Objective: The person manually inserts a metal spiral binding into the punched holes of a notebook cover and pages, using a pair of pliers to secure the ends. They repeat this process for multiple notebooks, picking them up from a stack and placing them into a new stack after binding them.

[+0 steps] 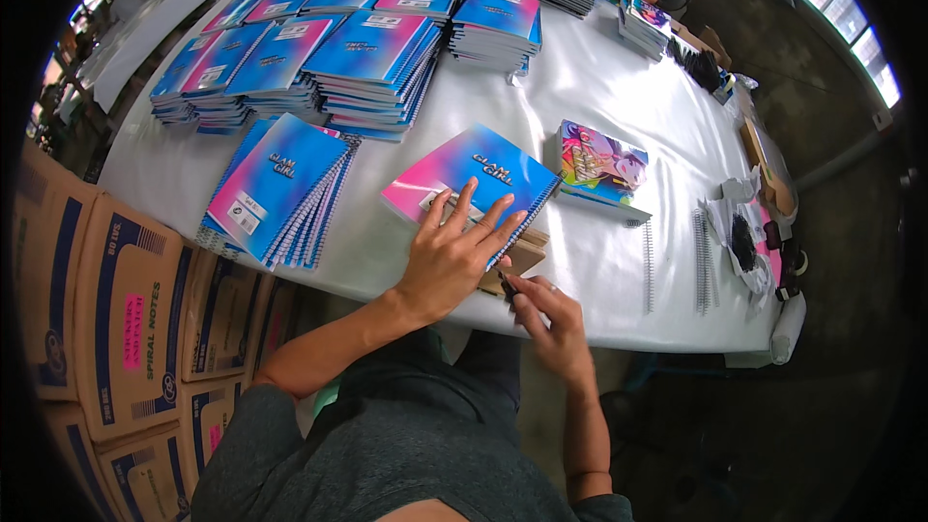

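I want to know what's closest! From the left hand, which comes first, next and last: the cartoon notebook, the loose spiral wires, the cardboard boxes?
Measured from the left hand in the head view:
1. Cartoon notebook, on the table just up and to the right.
2. Loose spiral wires, further right near the table edge.
3. Cardboard boxes, far left, stacked below the table.

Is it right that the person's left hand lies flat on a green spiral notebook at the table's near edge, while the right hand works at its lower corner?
Not quite: the notebook under the left hand has a blue and pink cover, not green. The head view shows it. The rest holds: the hand lies flat on it at the near edge of the table, and the right hand works at its lower corner.
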`<state>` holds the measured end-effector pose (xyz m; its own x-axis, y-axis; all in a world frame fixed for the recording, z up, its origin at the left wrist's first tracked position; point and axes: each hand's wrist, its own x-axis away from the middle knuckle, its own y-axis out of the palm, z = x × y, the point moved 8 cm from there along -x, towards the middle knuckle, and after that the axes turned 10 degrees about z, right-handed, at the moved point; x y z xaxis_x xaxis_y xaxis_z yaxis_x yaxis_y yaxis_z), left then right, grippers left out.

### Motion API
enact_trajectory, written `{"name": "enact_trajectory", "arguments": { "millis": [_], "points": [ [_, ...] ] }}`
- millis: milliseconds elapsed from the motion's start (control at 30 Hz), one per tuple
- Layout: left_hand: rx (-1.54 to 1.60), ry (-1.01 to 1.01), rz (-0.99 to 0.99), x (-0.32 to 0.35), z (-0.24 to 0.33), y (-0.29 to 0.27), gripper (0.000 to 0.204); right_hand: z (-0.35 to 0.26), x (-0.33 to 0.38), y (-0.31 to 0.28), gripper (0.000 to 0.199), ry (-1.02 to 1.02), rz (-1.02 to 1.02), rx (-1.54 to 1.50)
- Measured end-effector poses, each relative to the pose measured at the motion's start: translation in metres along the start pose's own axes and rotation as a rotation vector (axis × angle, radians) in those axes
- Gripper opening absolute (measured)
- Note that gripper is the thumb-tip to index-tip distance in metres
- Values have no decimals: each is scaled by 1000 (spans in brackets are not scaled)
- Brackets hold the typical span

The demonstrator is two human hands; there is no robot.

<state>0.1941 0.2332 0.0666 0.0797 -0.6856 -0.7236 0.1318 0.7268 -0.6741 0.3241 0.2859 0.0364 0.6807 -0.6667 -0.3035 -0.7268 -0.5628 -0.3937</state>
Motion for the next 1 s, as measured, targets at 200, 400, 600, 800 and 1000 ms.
{"name": "enact_trajectory", "arguments": {
  "millis": [200,400,600,800,1000],
  "points": [
    [87,-128,17,-8,-45,-32,54,-28,-41,-11,23,-49,-214,-32],
    [1002,-461,233,-15,-194,-126,61,83,-57,-101,26,12,228,552],
    [1342,-452,331,-14,-249,-171,70,15,-103,-30,102,-408,356,221],
    [1754,-257,68,-15,-268,-127,70,-86,-159,120,64,87,116,-682],
    [1302,-764,85,8,-338,-163,80,-168,-141,178,40,-803,224,-275]
  ]
}}
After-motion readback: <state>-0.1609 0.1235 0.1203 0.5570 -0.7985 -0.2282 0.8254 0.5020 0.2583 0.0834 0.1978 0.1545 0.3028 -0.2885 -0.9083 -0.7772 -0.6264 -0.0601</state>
